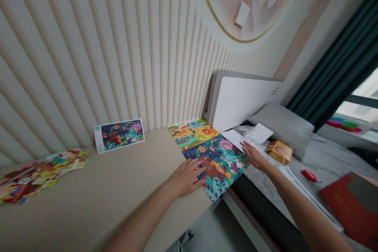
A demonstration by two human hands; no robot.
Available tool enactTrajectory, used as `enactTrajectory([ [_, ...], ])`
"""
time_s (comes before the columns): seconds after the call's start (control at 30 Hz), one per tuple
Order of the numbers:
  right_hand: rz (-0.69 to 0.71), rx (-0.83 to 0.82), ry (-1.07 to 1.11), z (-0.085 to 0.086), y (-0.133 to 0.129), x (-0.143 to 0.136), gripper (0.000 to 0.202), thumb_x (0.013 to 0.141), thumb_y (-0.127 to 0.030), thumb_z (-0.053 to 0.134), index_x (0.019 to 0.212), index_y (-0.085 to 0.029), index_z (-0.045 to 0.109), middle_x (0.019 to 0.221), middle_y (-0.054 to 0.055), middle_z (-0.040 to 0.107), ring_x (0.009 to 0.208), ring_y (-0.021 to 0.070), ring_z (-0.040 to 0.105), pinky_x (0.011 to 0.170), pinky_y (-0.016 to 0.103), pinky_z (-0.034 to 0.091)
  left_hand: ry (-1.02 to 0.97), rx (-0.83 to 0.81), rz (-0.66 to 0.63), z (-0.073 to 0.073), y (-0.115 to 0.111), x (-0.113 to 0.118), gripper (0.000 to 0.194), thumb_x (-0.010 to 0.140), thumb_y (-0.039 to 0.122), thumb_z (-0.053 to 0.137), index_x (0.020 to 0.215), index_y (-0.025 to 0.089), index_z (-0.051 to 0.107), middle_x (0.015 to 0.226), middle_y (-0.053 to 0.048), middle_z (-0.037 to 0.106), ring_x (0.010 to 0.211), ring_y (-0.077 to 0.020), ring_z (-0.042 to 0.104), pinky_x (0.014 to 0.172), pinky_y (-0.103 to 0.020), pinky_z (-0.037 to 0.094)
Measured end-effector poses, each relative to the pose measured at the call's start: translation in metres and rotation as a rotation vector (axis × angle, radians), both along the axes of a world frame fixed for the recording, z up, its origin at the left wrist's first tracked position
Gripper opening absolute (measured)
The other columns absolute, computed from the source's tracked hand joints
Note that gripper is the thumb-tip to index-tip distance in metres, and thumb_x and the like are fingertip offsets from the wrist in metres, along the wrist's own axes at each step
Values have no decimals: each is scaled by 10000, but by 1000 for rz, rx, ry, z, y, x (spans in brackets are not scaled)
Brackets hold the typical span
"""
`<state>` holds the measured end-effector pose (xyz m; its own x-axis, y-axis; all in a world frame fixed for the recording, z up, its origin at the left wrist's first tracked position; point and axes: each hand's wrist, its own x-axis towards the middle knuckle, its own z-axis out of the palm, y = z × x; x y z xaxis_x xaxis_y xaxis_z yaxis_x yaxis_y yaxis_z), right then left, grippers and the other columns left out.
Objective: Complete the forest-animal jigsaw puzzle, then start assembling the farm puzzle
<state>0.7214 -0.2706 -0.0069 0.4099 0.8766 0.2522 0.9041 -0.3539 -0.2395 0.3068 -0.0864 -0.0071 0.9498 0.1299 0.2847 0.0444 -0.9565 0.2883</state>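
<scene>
A dark blue jigsaw puzzle (217, 163) with a bear and plants lies flat at the right end of the beige table (130, 189). Its left edge is under the fingers of my left hand (186, 176), which rests flat with fingers spread. At the puzzle's right edge is my right hand (253, 154), fingers stretched out and nothing held. Behind it, a yellow animal puzzle (191, 132) lies against the wall, bordering the blue one. A picture card (119, 136) with the same dark scene leans on the wall to the left.
Several loose puzzle pieces (44, 171) are heaped at the table's far left. Beyond the right edge stands a bed with a white headboard (245, 96), a grey pillow (283, 128), an orange box (280, 152), a red item (308, 175) and a red folder (351, 204).
</scene>
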Motion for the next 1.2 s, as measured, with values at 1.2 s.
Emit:
enactTrajectory([
  [1.2,780,-111,-122,48,197,-415,309,938,-327,519,1190,-235,671,1271,125,654,1179,290,593,1026,413,427,-61,353,790,16,124,-262,430,968,248,438,1377,183,552,1426,-149,539,1351,-289,460,1173,-500,314],
])
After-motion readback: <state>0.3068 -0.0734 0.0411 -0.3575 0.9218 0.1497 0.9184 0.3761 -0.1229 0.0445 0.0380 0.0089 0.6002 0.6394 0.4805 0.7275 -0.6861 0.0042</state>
